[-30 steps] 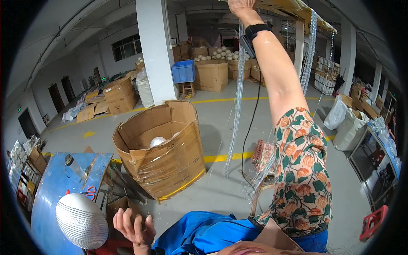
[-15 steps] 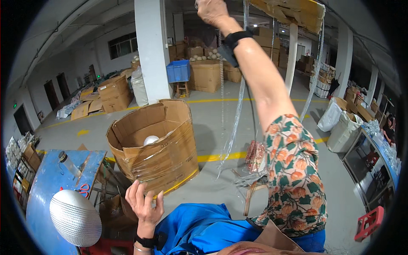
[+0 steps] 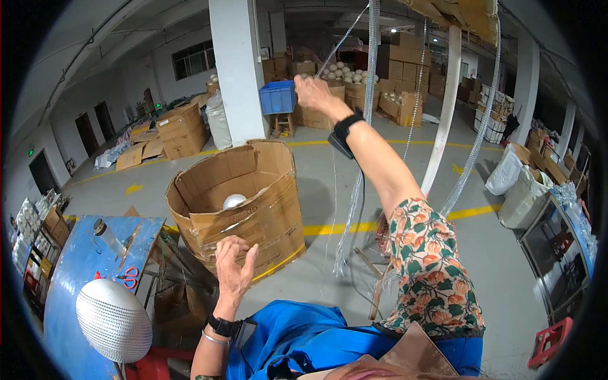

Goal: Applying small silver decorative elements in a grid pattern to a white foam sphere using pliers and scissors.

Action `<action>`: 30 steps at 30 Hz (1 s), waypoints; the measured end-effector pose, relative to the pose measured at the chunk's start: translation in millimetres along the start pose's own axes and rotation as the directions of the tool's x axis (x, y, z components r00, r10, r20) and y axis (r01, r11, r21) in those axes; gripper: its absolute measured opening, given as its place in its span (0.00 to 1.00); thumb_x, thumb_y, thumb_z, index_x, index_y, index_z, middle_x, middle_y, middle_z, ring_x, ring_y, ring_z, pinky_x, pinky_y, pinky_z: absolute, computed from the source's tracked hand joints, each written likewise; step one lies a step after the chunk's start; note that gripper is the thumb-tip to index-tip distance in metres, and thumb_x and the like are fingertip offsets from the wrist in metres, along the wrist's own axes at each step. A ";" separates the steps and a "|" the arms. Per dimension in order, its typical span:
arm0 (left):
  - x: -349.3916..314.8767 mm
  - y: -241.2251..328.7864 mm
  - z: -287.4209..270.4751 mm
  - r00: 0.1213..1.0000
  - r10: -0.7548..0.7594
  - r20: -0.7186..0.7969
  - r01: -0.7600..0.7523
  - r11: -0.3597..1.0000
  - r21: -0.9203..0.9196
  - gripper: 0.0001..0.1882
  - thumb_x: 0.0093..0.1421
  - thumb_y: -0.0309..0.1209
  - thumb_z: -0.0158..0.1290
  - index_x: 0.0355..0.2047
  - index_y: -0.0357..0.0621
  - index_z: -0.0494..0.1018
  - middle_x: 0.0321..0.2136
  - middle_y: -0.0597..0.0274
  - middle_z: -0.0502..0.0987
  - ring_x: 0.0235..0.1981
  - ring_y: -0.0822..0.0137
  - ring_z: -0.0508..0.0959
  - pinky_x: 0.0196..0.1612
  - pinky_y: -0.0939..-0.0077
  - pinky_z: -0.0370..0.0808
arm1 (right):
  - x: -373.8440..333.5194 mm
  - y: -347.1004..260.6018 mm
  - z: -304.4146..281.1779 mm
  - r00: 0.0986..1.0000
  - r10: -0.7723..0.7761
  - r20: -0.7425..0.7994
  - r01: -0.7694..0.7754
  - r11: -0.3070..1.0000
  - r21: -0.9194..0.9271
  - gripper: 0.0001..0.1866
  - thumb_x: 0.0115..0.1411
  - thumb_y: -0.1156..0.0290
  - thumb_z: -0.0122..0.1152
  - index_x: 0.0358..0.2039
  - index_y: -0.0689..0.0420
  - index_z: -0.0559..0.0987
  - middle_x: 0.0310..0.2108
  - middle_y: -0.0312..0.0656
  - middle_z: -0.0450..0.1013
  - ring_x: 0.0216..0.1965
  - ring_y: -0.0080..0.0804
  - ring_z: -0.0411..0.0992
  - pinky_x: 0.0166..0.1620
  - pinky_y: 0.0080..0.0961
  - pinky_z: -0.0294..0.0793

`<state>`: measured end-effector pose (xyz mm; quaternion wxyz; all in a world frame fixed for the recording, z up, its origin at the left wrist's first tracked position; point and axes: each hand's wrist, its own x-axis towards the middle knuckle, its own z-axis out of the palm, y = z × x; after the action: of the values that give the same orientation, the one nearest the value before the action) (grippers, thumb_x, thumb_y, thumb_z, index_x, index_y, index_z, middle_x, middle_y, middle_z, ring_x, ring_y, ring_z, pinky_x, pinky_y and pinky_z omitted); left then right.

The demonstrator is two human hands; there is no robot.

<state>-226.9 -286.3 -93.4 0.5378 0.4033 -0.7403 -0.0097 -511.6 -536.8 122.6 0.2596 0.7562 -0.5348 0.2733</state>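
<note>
Raised in front of me, my right hand (image 3: 318, 96) is closed on a strand of silver sequin trim (image 3: 342, 42) that slants down to it from the upper edge. More silver strands (image 3: 373, 69) hang just right of that hand. My left hand (image 3: 234, 263) is held up in front of a big cardboard box, fingers loosely bent and thumb apart, with nothing seen in it. At the lower left, a white egg-shaped form (image 3: 114, 320) covered in rows of silver sequins sits on a thin stand beside the blue table. Another silvery ball (image 3: 234, 201) lies inside the box.
The large open cardboard box (image 3: 253, 221) stands ahead of me. Red scissors (image 3: 131, 277) and a clear bottle (image 3: 109, 237) are on the blue table (image 3: 76, 285). A white pole (image 3: 443, 114) rises to the right; a red stool (image 3: 550, 342) is at lower right.
My right hand has come down from the upper edge, drawing the silver strand with it. My left hand has risen and moved right. The view has shifted slightly.
</note>
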 end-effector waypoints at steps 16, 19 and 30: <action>-47.9 -25.3 46.1 0.401 -0.714 0.574 0.739 -0.117 -0.663 0.48 0.56 0.69 0.19 0.48 0.36 0.66 0.40 0.56 0.73 0.42 0.64 0.71 0.46 0.71 0.67 | -287.7 -215.3 63.6 0.838 -0.530 0.127 0.167 0.471 0.866 0.10 0.53 0.68 0.53 0.30 0.61 0.66 0.23 0.53 0.71 0.29 0.53 0.71 0.30 0.44 0.68; -58.5 -17.7 30.4 0.471 -0.522 0.711 0.766 -0.158 -0.623 0.47 0.55 0.68 0.30 0.52 0.33 0.61 0.43 0.48 0.71 0.45 0.59 0.72 0.49 0.66 0.67 | -320.1 -239.0 54.1 0.827 -0.552 0.104 0.114 0.346 0.931 0.09 0.54 0.69 0.52 0.27 0.61 0.66 0.20 0.52 0.68 0.26 0.51 0.70 0.27 0.44 0.65; -85.0 -68.0 -33.4 0.720 -0.623 0.307 0.232 -0.201 -0.952 0.25 0.60 0.46 0.46 0.48 0.39 0.65 0.22 0.68 0.65 0.25 0.72 0.64 0.33 0.76 0.63 | -406.4 -172.3 83.4 0.742 -0.451 0.496 -0.123 0.636 0.762 0.10 0.57 0.68 0.52 0.37 0.61 0.70 0.28 0.54 0.72 0.31 0.55 0.69 0.34 0.44 0.68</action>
<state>-152.0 -266.5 -176.8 0.7119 0.1340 -0.2338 -0.6485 -449.8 -272.3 -235.2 -0.2549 0.8868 -0.3492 0.1636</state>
